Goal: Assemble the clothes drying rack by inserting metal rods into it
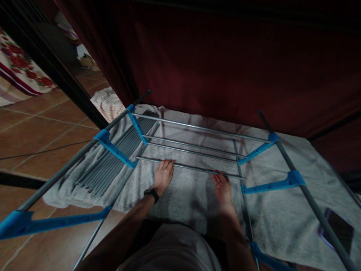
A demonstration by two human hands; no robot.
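The nearest rod (191,167) lies crosswise over a grey blanket (180,195), at 12 o'clock from both hands. The left hand (163,174) lays its fingers (167,164) over the rod's left part. The right hand (222,186) meets it with its fingers (217,176) near the right end. Whether either set of fingers closes under the rod, I cannot tell. A watch (151,194) sits on the left wrist.

There are four cross rods in all; the other three (194,145) run parallel beyond it, with narrow gaps between them. Six blue brackets show, three on the left rail (84,150) and three on the right rail (299,180). The two rails fence the hands in on both sides, leaving open blanket between them and toward 6 o'clock.

At 10 o'clock from the left hand a bundle (113,163) of spare rods, too many to count, lies near the blanket's left edge. One phone (338,227) lies at 4 o'clock from the right hand, beside the right rail. Tiled floor (36,131) spreads at 9 o'clock; a dark curtain (225,67) closes off 12 o'clock.
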